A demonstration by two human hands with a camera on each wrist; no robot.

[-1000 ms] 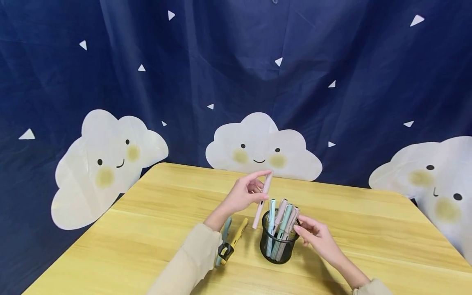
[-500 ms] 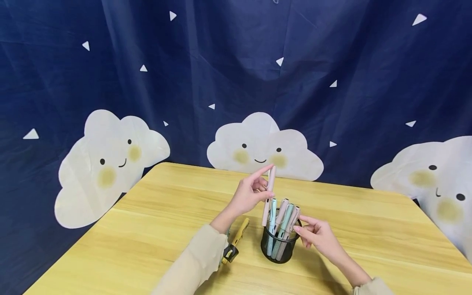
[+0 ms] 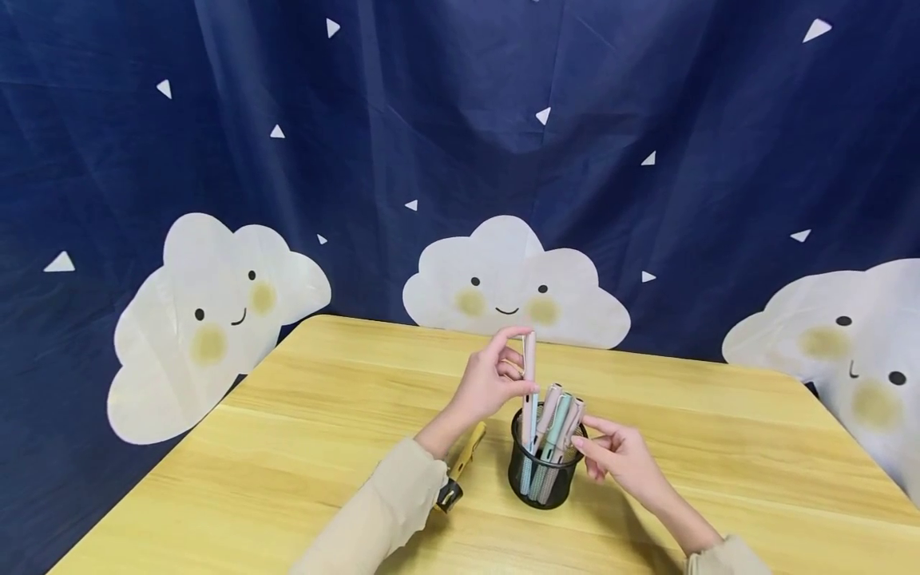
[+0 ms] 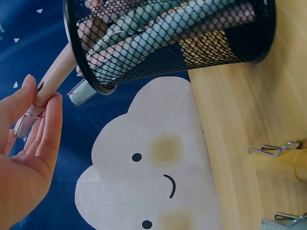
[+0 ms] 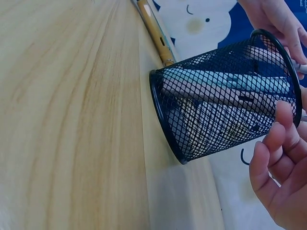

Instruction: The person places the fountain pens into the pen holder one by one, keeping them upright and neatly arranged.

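My left hand (image 3: 492, 379) pinches a pale pink pen (image 3: 529, 359) between thumb and fingers, index finger at its top. In the left wrist view the pink pen (image 4: 58, 70) slants past the rim, its lower end inside the black mesh pen holder (image 4: 168, 43). Several pens, among them a green pen (image 3: 557, 427) and a mauve pen (image 3: 549, 406), stand in the holder. A light blue pen is partly hidden behind the pink one. At the holder's right side, my right hand (image 3: 624, 463) grips the rim with thumb and index finger; its fingertips overlap the mesh (image 5: 225, 96) in the right wrist view.
A yellow pen (image 3: 471, 449) with a black piece (image 3: 450, 495) around it lies left of the holder, partly behind the left sleeve. Beside it, a pale teal pen (image 4: 283, 223) shows in the left wrist view. A dark blue curtain with clouds hangs behind the wooden table (image 3: 287, 431).
My left hand has carried the pink pen right, from beside the holder to over it, then down so its lower end is inside. The right hand has stayed at the rim.
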